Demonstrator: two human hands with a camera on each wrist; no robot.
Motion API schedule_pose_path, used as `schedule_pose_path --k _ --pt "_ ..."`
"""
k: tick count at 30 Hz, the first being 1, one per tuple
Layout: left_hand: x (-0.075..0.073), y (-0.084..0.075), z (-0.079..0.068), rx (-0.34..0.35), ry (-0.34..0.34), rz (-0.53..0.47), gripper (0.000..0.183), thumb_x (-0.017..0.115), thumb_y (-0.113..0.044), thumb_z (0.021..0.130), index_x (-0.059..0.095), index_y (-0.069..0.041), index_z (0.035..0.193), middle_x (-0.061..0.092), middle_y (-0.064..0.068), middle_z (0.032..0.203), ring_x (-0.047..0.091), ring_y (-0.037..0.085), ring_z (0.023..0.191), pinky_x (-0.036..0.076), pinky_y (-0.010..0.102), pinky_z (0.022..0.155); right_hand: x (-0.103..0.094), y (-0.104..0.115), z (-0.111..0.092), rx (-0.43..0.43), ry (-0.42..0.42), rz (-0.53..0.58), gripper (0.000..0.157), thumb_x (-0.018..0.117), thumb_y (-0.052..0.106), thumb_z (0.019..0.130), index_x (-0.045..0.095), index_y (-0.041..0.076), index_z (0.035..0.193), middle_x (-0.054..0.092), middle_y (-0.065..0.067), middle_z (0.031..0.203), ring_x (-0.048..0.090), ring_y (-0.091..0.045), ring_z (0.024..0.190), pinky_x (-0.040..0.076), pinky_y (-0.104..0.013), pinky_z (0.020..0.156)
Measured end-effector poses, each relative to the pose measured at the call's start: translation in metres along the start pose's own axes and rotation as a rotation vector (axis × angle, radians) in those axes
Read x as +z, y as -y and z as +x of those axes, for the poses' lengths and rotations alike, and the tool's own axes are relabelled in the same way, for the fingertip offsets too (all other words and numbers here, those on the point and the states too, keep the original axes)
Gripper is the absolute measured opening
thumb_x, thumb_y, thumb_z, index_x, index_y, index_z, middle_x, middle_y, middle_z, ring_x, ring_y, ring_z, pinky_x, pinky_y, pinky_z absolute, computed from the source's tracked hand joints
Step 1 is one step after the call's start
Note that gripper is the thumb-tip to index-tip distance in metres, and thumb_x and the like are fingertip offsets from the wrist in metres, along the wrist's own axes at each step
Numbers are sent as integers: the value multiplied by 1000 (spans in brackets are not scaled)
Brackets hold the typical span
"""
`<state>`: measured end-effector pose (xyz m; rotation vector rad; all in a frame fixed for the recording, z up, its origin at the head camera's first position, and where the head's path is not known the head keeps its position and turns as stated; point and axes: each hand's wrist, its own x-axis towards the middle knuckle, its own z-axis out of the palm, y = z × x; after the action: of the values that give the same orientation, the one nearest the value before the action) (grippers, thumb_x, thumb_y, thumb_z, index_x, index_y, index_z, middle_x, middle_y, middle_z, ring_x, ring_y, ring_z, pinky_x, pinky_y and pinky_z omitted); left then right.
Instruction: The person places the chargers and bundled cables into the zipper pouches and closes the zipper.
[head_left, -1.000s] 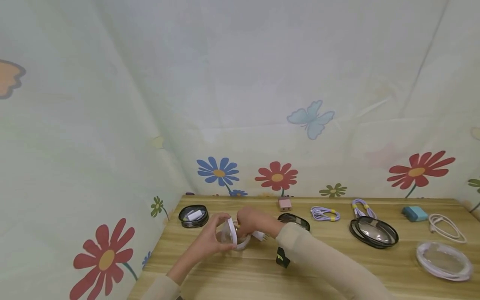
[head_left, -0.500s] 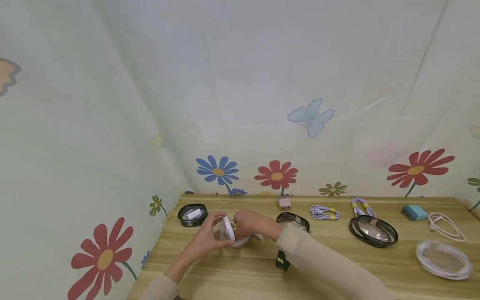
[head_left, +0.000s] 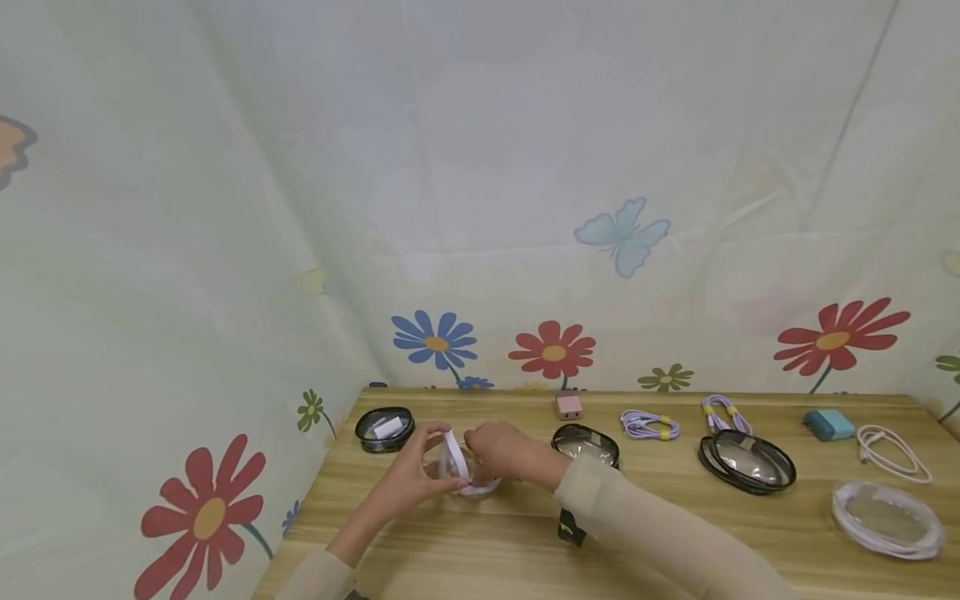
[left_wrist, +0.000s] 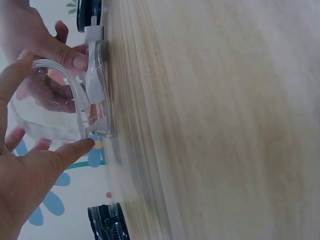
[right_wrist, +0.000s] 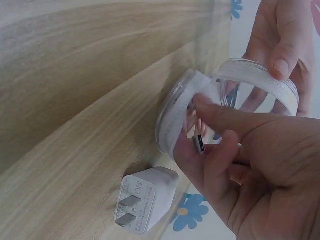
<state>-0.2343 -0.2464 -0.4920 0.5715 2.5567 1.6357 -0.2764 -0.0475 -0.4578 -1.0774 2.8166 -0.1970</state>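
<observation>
My left hand (head_left: 411,477) grips the raised half of a small clear zip case (head_left: 454,458) with white trim, thumb on one edge and fingers on the other. The case's lower half lies on the table. My right hand (head_left: 504,450) reaches into it, fingers curled about a cable whose USB plug (right_wrist: 199,144) shows between them in the right wrist view. Most of that cable is hidden by the hand. Beside the case lies a white charger (right_wrist: 150,200) with two flat prongs, apart from the right hand and hidden behind it in the head view.
A black-rimmed case (head_left: 385,429) with a white charger inside lies left. Behind the right forearm is another black case (head_left: 586,445). Farther right are a pink charger (head_left: 569,406), purple cables (head_left: 649,426), a black case (head_left: 748,462), a blue charger (head_left: 830,425) and a white-trimmed case (head_left: 888,521).
The raised half of the case and my left hand have shifted slightly left. My right hand has also moved left, farther into the case; the white charger is now hidden in the head view.
</observation>
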Motion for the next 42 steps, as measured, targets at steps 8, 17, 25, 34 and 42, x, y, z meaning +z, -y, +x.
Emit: schedule_pose_path --k 8,17,25,34,42 --pt "-2 -2 0 8 4 12 85 91 -20 77 39 -6 143 34 18 154 30 48 146 44 50 107 0 0 -1 -32 1 -55 36 85 29 84 65 10 107 63 2 83 56 -10 72 51 -27 66" --pt "-1 -2 -1 -7 21 0 88 91 -19 77 38 -3 145 34 16 154 31 48 146 42 52 109 4 -1 -3 2 2 59 30 84 31 85 68 11 99 55 8 71 49 -8 62 43 -22 55" --pt "1 -2 -1 6 22 2 86 91 -16 76 39 -3 144 34 18 154 31 49 145 42 52 108 0 -2 -4 1 33 124 28 84 26 85 70 6 100 56 6 72 49 -7 62 44 -20 55" --pt "1 -5 -2 24 -9 1 84 91 -11 74 43 -8 142 39 16 153 34 47 144 44 52 107 -16 -15 -9 -4 46 90 29 77 20 91 72 6 116 71 -5 108 66 -17 97 55 -31 84" --pt "-2 -3 -2 21 -28 55 88 92 -19 74 42 -6 145 41 14 151 36 46 144 47 50 105 -15 -31 -22 17 -4 71 26 79 16 90 73 5 113 70 -9 111 64 -22 103 54 -35 90"
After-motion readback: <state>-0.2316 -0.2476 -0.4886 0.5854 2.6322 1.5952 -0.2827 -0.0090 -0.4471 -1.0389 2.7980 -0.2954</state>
